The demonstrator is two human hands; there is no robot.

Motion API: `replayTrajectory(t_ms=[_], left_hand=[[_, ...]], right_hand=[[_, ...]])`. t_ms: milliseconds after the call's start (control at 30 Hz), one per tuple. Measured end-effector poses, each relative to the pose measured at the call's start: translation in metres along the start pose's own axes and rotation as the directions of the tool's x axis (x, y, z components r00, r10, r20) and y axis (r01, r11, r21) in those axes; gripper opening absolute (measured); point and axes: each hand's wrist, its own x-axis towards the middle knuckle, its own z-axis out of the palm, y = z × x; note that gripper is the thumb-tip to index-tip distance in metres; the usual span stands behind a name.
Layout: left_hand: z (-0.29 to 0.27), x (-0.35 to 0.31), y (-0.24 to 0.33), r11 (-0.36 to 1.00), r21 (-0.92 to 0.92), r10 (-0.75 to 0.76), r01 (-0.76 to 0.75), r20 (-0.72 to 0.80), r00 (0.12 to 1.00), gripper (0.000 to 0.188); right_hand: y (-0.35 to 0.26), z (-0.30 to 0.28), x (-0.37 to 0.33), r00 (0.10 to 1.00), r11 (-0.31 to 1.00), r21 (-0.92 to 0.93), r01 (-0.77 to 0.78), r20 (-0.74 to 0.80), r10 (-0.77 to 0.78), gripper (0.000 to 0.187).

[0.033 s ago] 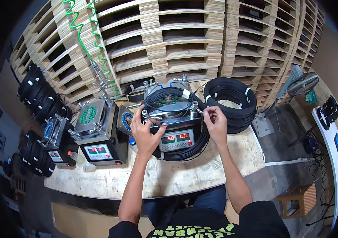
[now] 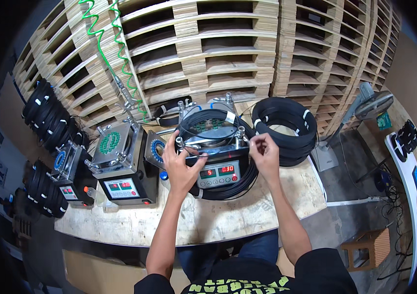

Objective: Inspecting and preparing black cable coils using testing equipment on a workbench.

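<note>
A coil of black cable (image 2: 189, 119) with a white tag lies over the top of a bench machine (image 2: 220, 156) that has a metal plate, corner posts and a red digital display. Another loop of the cable hangs around the machine's lower front. My left hand (image 2: 181, 169) is closed around the coil's left side at the front left post, its thumb stretched along the machine's front edge. Beside the front right post (image 2: 240, 137), my right hand (image 2: 266, 154) is pinched. What sits between its fingertips is too small to make out.
Two similar machines (image 2: 120, 171) (image 2: 69, 169) stand to the left, near a small orange-capped bottle (image 2: 90, 191). A stack of black cable coils (image 2: 287, 127) rises at the right. Wooden pallets (image 2: 198, 54) stand behind the bench (image 2: 169, 228). A green spiral hose (image 2: 93, 29) hangs at the back left.
The left readout on the middle machine's display has changed. My right hand's fingers have shifted very slightly; my left hand and the coil stay in place.
</note>
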Motion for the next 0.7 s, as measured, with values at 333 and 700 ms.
replayTrajectory(t_ms=[333,700], left_hand=[[-0.002,-0.002,0.007,0.999,-0.006,-0.040,0.040,0.055,0.998,0.032],[0.004,-0.010,-0.008,0.998,0.056,-0.021,0.023,-0.041,0.999,0.012]], right_hand=[[-0.008,0.057,-0.026,0.985,0.988,-0.119,0.102,0.148,-0.084,0.024],[-0.042,0.043,0.115,0.938,0.922,-0.260,0.288,0.272,-0.216,0.022]])
